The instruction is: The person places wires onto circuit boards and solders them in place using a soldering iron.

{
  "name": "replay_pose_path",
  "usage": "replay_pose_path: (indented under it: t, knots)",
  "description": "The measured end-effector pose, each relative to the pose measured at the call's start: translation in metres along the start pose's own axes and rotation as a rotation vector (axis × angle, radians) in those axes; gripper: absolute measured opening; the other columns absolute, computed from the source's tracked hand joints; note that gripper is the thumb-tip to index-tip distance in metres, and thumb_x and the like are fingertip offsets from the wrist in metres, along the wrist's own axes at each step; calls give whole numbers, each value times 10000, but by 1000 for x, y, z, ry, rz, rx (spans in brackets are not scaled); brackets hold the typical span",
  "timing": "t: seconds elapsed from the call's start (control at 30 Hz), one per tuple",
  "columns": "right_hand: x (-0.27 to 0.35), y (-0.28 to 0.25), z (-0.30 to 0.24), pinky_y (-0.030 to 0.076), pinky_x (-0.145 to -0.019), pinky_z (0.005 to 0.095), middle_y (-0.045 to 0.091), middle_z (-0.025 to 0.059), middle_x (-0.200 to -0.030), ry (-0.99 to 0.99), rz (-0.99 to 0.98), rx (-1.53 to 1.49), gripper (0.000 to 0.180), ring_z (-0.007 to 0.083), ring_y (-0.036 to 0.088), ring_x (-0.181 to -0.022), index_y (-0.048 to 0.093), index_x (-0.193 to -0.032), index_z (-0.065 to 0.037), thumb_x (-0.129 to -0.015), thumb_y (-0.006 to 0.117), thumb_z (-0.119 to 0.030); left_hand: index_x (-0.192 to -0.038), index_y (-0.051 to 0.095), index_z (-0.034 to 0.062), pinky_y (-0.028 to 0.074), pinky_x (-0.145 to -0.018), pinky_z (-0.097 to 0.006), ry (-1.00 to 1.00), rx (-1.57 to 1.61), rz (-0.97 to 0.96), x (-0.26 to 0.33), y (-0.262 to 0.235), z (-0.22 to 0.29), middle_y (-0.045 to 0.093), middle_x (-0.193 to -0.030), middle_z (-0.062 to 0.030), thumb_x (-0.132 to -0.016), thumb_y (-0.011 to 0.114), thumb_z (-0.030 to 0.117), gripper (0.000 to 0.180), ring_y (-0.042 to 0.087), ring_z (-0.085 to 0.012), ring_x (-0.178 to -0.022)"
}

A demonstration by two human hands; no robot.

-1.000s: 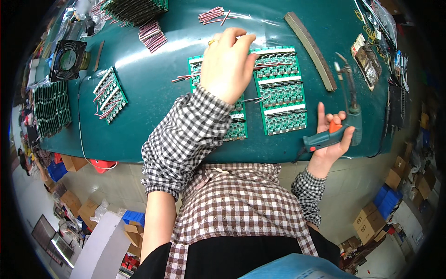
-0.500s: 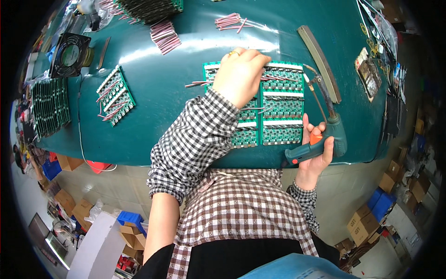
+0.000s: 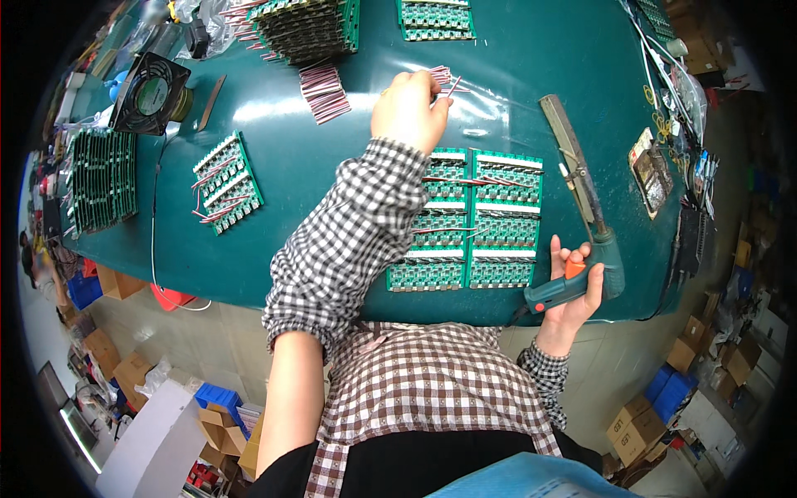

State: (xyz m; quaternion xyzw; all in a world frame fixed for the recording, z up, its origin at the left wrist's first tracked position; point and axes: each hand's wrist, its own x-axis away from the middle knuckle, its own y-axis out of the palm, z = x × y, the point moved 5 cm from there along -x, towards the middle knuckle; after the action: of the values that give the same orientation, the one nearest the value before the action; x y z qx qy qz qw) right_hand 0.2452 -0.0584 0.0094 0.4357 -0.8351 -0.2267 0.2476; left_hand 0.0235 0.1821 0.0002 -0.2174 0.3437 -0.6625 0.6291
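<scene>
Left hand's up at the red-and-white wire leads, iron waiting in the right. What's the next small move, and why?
Probably pinch one lead and carry it down to the green circuit boards. The left hand rests on the loose wire leads, while the right hand holds the soldering iron beside those boards, tip away from them.

Bare tabletop (image 3: 332, 174) lies open between the small board panel (image 3: 227, 184) and the big panel (image 3: 481, 220). Far edge crowded: wire bundle (image 3: 324, 93), board stacks (image 3: 307, 26). Glue gun (image 3: 581, 224) blocks the right side.
</scene>
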Motion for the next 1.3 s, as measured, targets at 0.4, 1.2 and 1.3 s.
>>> replay_pose_path:
  t: [0.4, 1.2, 1.3]
  knots:
    - [2, -13, -5, 377, -1035, 458, 607, 93, -854, -17, 9, -31, 326, 229, 605, -882, 481, -1046, 10, -908, 559, -274, -788, 615, 69, 491, -745, -405, -62, -86, -301, 19, -7, -14, 612, -861, -144, -759, 657, 183, 125, 611, -304, -828]
    - [28, -25, -19, 467, -934, 459, 612, 105, -894, -52, 38, 143, 328, 229, 615, -878, 501, -1065, 21, -897, 564, -254, -854, 574, 48, 468, -730, -366, 465, -166, -134, 9, -1, 8, 583, -861, -122, -836, 603, 163, 120, 582, -285, -821]
    - [31, -27, -22, 479, -924, 456, 608, 108, -903, -61, -19, 149, 348, 232, 618, -887, 496, -1077, 25, -896, 569, -263, -890, 573, 20, 470, -600, -260, 335, 90, -214, 34, -22, 24, 610, -800, -81, -881, 584, 110, 91, 592, -144, -660]
